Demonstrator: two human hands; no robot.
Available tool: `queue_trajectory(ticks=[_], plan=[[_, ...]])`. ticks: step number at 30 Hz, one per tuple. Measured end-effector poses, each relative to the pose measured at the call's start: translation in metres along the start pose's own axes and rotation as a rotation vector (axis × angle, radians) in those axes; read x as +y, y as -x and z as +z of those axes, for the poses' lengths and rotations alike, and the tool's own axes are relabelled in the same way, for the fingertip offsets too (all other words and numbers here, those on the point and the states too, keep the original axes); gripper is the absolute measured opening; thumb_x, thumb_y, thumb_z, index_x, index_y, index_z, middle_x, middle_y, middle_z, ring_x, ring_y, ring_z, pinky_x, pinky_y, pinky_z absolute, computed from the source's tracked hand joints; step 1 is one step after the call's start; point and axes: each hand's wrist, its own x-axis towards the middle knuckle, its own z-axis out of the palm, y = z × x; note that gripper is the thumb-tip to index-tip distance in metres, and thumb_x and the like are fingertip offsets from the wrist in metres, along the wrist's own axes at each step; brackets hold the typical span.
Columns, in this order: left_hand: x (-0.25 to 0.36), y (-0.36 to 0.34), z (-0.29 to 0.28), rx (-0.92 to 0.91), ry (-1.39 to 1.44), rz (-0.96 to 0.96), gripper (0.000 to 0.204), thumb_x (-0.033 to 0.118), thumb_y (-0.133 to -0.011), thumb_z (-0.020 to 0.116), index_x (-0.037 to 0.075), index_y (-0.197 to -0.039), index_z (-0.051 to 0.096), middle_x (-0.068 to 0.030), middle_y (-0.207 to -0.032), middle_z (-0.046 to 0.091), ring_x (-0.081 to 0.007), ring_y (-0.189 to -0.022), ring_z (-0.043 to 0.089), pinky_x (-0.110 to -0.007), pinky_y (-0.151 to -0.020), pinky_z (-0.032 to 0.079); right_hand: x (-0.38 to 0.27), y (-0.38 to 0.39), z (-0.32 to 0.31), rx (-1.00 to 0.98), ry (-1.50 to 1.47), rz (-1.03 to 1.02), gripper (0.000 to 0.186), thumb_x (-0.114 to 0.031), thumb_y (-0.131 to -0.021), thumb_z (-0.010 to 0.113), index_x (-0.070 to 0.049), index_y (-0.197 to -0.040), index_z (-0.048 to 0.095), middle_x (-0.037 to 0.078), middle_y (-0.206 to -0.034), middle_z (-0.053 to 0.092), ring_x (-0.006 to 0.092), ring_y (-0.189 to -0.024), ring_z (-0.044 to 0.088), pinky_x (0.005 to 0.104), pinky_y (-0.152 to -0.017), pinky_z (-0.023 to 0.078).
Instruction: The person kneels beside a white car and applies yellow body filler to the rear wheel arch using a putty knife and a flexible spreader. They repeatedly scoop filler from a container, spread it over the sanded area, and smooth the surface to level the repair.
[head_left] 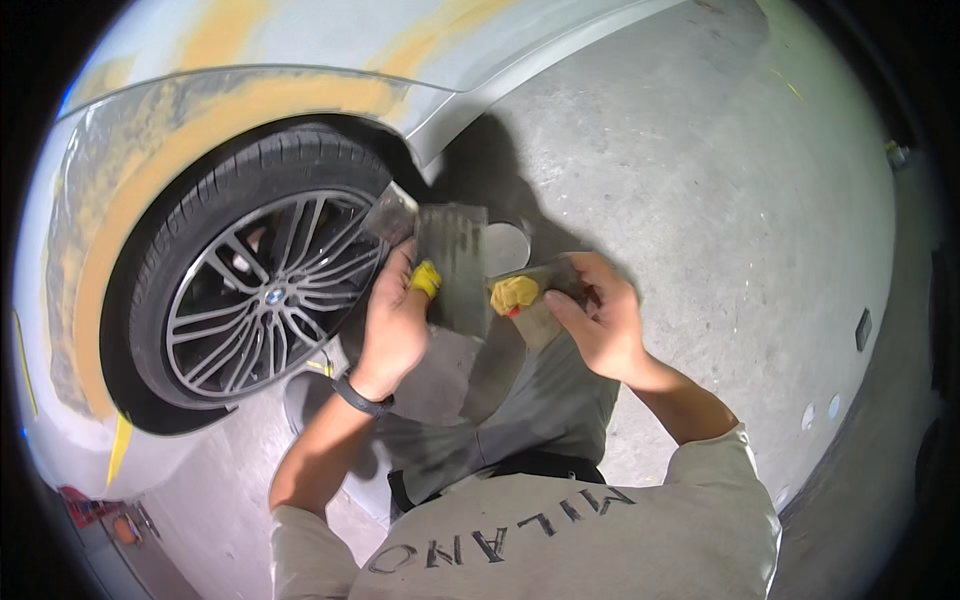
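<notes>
My left hand (pixel 396 318), closed, holds a grey, dark-streaked flat plate (pixel 455 262) upright in front of the wheel. A bright yellow piece (pixel 427 279) shows by its thumb; I cannot tell whether it is a handle or something else. Beside that hand's fingertips a smaller metal blade (pixel 392 212) sticks out to the upper left. Between thumb and fingers my right hand (pixel 605 320) grips a thin flat spreader (pixel 543 322). On the spreader sits a lump of yellow putty (pixel 513 294) with a small red spot at its lower edge. The two tools nearly meet.
At the left stands a pale car (pixel 330 40), its wheel arch coated in sanded yellow filler (pixel 250 97) around a black tyre (pixel 265 160) and spoked wheel (pixel 275 296). A round light-grey lid or disc (pixel 507 247) shows behind the tools. Grey concrete floor (pixel 720 200) extends right.
</notes>
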Motion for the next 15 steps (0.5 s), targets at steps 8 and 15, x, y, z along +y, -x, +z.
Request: queue_trajectory(ticks=[8, 15], plan=[[-0.002, 0.049, -0.011, -0.136, 0.608, -0.040, 0.049, 0.000, -0.106, 0.037, -0.007, -0.154, 0.044, -0.0146, -0.144, 0.061, -0.0181, -0.127, 0.062, -0.031, -0.110, 0.048, 0.001, 0.009, 0.058, 0.060, 0.573, -0.950, 0.046, -0.004, -0.070, 0.075, -0.007, -0.115, 0.083, 0.014, -0.119, 0.066, 0.0337, -0.114, 0.067, 0.0545, -0.112, 0.055], [0.005, 0.072, -0.114, 0.015, 0.328, -0.163, 0.044, 0.008, -0.111, 0.044, -0.008, -0.152, 0.050, -0.0153, -0.140, 0.066, -0.0182, -0.122, 0.066, -0.032, -0.107, 0.052, -0.020, 0.040, 0.089, -0.059, 0.817, -0.483, 0.047, 0.006, -0.077, 0.072, -0.004, -0.123, 0.077, 0.015, -0.099, 0.065, 0.0290, -0.087, 0.067, 0.0397, -0.075, 0.058]])
